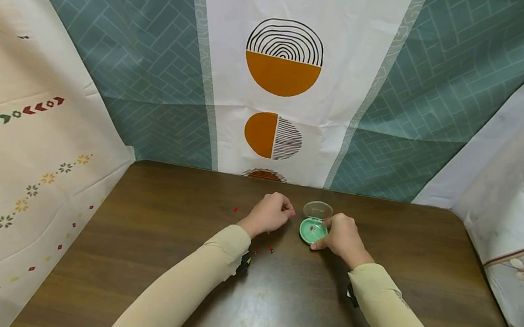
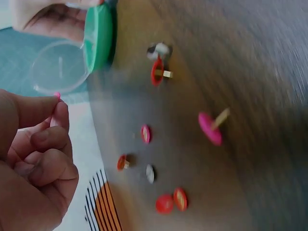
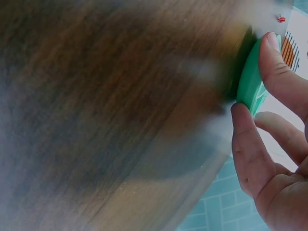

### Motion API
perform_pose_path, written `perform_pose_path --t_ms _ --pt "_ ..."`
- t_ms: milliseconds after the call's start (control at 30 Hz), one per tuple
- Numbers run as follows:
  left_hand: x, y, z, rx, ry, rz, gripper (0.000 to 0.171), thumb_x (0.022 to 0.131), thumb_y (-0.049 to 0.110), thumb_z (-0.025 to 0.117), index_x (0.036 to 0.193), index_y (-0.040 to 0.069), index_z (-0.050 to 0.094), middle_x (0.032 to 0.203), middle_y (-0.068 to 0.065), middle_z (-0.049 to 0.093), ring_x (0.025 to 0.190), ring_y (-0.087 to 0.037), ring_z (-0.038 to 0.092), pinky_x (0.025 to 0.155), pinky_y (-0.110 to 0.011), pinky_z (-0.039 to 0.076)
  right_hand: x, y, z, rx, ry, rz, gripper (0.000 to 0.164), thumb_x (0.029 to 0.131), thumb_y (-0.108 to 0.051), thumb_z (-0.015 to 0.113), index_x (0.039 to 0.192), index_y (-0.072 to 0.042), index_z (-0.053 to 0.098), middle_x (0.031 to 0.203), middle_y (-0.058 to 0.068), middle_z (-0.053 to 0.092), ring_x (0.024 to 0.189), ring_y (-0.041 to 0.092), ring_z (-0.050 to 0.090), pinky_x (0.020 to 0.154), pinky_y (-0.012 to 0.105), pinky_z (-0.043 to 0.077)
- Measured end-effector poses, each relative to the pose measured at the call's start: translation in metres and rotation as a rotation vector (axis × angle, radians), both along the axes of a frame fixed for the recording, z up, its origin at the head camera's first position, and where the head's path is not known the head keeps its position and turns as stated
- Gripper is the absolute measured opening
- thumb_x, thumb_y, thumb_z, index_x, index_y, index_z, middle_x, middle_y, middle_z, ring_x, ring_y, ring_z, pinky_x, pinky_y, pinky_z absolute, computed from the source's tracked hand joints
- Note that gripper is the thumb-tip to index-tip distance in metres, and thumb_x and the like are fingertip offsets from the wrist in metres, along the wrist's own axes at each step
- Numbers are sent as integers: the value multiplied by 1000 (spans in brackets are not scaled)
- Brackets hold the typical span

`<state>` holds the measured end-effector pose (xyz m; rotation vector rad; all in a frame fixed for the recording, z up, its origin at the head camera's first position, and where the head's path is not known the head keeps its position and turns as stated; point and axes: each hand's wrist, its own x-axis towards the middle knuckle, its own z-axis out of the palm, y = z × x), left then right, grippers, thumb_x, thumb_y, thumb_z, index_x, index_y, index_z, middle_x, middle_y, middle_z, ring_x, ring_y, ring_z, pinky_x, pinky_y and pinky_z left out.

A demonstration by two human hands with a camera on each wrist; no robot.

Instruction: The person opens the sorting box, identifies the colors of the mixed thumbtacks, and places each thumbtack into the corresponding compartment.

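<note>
My left hand pinches a small pink thumbtack between thumb and forefinger, just left of a round green case. Its other fingers curl toward the palm. The case has a clear hinged lid, which stands raised at the back. With thumb and fingers on the rim, my right hand grips the case from the right. A small red piece lies inside it. On the table below my left hand are several thumbtacks, among them a pink one with its pin pointing up.
More small tacks lie left of the case, including a red one farther back and another nearer the front. The brown wooden table ends at a patterned curtain behind. Light patterned cloth hangs at both sides.
</note>
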<state>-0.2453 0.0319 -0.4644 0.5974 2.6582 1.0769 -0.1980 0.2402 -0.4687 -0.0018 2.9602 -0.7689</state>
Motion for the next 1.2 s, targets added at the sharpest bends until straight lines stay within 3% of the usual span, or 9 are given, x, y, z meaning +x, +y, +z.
perform_pose_path --t_ms 267,500,667,833,1067,1200 --pt "3 24 -6 -115 80 -3 14 90 26 61 88 18 72 75 12 64 67 -7 55 59 -25 44 -3 -1 0 37 -9 28 68 45 -34 93 101 -1 72 105 15 70 95 29 62 81 42 50" --pt "6 36 -10 -239 137 -53 13 91 28 59 92 21 70 86 10 66 76 -6 59 68 -29 49 -4 -1 0 49 -18 37 58 45 -33 93 92 -6 74 90 7 71 76 20 55 70 35 48" --pt "6 41 -15 -333 199 -95 12 91 30 58 86 23 67 84 11 63 74 -6 58 64 -29 48 -5 0 -1 54 -23 43 60 45 -34 93 93 -5 73 91 7 71 76 19 55 70 35 48" --pt "9 43 -16 -437 256 -145 11 91 31 58 91 27 68 93 10 63 87 -8 61 68 -34 52 -5 -1 -1 59 -17 58 55 45 -33 93 89 -6 74 85 5 71 72 18 53 64 31 45" --pt "11 45 -16 -456 247 -168 12 91 30 58 92 26 70 96 9 64 90 -9 62 69 -33 52 -5 -2 -1 61 -13 66 52 44 -33 93 85 -7 73 79 3 69 70 18 52 61 29 43" --pt "11 47 -16 -452 250 -167 14 92 30 58 92 27 72 98 9 65 92 -9 62 69 -32 53 -5 -2 1 55 -18 57 57 44 -33 93 89 -5 73 85 7 71 73 19 55 65 32 47"
